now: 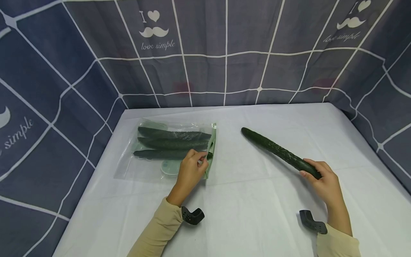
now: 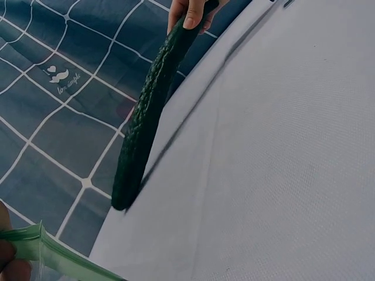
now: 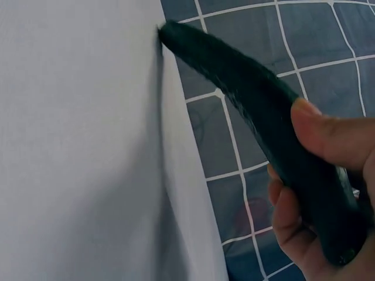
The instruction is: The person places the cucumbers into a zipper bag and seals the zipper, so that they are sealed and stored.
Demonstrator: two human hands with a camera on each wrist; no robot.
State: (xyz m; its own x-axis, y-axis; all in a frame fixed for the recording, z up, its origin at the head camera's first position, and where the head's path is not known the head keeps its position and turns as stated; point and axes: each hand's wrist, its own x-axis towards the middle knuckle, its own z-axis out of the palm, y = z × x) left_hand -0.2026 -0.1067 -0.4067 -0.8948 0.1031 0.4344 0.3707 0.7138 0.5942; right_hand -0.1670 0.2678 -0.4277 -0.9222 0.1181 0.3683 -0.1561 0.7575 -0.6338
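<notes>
A clear zip bag lies flat on the left of the table, with three dark green cucumbers inside. My left hand pinches the bag's green zip edge between thumb and fingers. That green strip also shows at the lower left of the left wrist view. On the right, my right hand grips the near end of another long cucumber. It slants up from the table, its far tip at or close to the cloth. Thumb and fingers wrap this cucumber in the right wrist view.
A white cloth covers the table. Dark grid-patterned curtains stand behind it and along both sides. Black curved devices sit at the left wrist and the right wrist. Pale green patches show on the bag.
</notes>
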